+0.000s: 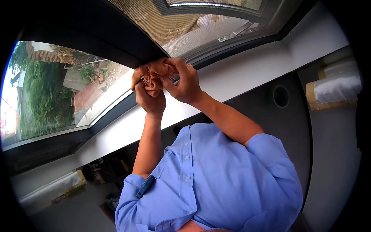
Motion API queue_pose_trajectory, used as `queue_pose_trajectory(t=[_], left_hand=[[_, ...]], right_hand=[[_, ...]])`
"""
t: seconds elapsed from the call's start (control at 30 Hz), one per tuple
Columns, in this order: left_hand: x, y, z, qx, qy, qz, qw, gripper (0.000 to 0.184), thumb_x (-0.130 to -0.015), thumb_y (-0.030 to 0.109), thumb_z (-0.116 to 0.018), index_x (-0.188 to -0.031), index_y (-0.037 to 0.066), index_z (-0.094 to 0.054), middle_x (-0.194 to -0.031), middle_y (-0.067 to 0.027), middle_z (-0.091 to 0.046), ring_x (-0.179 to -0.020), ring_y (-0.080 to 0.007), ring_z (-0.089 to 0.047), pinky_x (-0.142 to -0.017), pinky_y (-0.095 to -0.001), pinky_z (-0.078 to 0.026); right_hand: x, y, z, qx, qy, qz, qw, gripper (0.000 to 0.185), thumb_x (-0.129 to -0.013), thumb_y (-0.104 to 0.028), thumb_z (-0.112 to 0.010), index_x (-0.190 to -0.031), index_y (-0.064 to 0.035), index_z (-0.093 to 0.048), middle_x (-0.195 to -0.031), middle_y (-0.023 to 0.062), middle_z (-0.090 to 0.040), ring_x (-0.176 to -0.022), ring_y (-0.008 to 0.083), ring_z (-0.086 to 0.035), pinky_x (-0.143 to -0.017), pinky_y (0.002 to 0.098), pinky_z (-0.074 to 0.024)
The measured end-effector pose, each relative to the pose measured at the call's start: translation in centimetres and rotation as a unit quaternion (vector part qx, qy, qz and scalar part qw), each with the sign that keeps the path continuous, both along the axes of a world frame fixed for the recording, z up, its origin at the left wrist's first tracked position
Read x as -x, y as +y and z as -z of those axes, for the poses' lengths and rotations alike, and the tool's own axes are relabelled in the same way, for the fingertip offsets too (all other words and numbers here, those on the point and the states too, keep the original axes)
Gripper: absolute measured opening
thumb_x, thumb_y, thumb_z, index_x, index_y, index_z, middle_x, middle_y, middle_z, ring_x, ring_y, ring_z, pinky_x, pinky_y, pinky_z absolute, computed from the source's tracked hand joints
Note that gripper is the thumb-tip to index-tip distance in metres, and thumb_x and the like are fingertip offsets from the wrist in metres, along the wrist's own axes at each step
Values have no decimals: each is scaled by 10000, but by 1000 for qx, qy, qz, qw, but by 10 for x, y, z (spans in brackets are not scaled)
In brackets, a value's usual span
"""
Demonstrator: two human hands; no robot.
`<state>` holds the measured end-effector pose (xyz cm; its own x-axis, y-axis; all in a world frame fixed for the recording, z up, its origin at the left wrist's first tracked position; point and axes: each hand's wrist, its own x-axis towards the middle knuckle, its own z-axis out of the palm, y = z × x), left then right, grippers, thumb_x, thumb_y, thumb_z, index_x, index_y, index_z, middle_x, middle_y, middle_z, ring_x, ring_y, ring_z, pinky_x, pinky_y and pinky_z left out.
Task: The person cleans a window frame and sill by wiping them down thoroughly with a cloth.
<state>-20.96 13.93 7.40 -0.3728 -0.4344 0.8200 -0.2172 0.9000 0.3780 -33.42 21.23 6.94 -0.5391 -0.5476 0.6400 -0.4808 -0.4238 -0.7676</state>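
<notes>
An orange-brown cloth (pixel 154 73) with frayed threads is bunched up in front of the dark window post. My left hand (pixel 151 102) grips its lower left side, fingers wrapped into the folds. On the other side, my right hand (pixel 184 82) pinches the cloth between thumb and fingers. Both hands are close together above the white window sill (pixel 177 110). The fingertips behind the cloth are partly hidden.
Window glass (pixel 46 92) lies at the left and a screened window (pixel 181 27) at the top. A dark surface with a round greenish hole or cup (pixel 281 96) is at the right. Silvery wrapped bundles (pixel 336 89) (pixel 52 189) lie at both sides.
</notes>
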Motion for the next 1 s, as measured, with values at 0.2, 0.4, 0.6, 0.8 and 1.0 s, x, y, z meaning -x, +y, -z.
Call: queue_pose_trajectory(t=[0.2,0.4,0.6,0.8,1.0], left_hand=[[-8,7,19,-78,-34,20,996,445,-873,23,-808,-1237,-48,-563,-1354,-213,-608,-1238,-336,-599,-1056,-376,-464],[-3,1,-18,-45,80,23,995,440,-882,34,-810,-1230,-12,-544,-1315,-193,-635,-1173,-298,-687,-978,-374,-553],[-18,2,43,-108,-59,-16,992,428,-855,41,-826,-1206,-34,-595,-1216,-185,-680,-1203,-341,-619,-987,-383,-517],[-38,4,48,-181,-76,-31,980,450,-861,13,-809,-1271,-8,-625,-1104,-143,-713,-1027,-261,-709,-895,-337,-555],[-28,3,48,-184,-66,-9,981,463,-837,28,-816,-1268,14,-647,-1052,-153,-742,-924,-295,-738,-822,-361,-586]], right_hand=[[1,12,7,-42,-24,-14,999,400,-826,-73,-745,-1192,-12,-598,-963,136,-712,-858,244,-747,-785,368,-604],[0,0,-45,69,-2,13,997,384,-790,-102,-742,-1138,-40,-590,-891,135,-696,-794,309,-723,-725,399,-579],[-8,1,32,-57,18,22,998,338,-750,-80,-739,-1041,-44,-572,-815,116,-646,-731,314,-677,-676,398,-543],[-25,3,49,-136,-25,-25,990,322,-793,-26,-773,-1063,-14,-598,-888,120,-672,-791,255,-713,-754,361,-590],[-20,5,42,-156,-73,14,985,353,-773,-54,-787,-1087,-19,-629,-903,147,-701,-847,296,-726,-793,370,-594]])
